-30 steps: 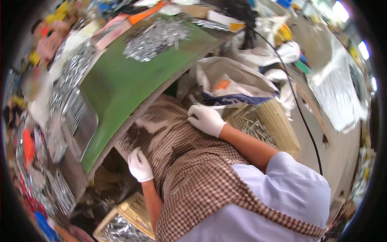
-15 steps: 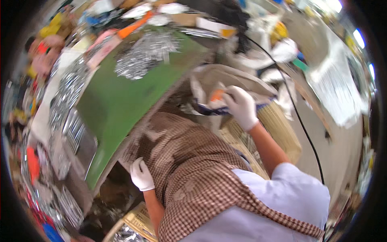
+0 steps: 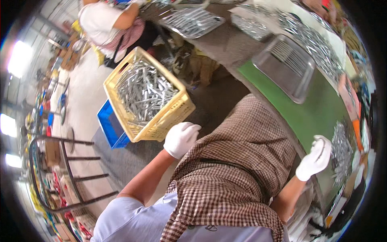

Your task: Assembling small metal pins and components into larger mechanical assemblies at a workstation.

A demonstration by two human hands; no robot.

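My left hand point(image 3: 181, 139), in a white glove, is beside the near corner of a yellow plastic crate point(image 3: 187, 105). Its fingers are curled in with nothing visible in them; whether it touches the crate is unclear. Shiny metal pieces point(image 3: 147, 90) like thin handles fill the crate. At the right, my right hand point(image 3: 314, 158), also white-gloved, is over the edge of a green-topped table point(image 3: 284, 109). Its fingers are bent but apart, and no object shows in them. A pile of shiny metal pieces point(image 3: 342, 149) lies just beyond that hand.
A grey metal tray point(image 3: 300, 90) with several thin metal pieces rests on the green top. Under the crate shows a blue bin point(image 3: 108, 125). A black metal frame point(image 3: 72, 171) stands at the left. Another person point(image 3: 107, 24) is at the far left, near a tray of cutlery point(image 3: 193, 22).
The view has swung left, bringing in the yellow crate and another person. My right hand, earlier at a sack with something orange, is now beside the green table without it.
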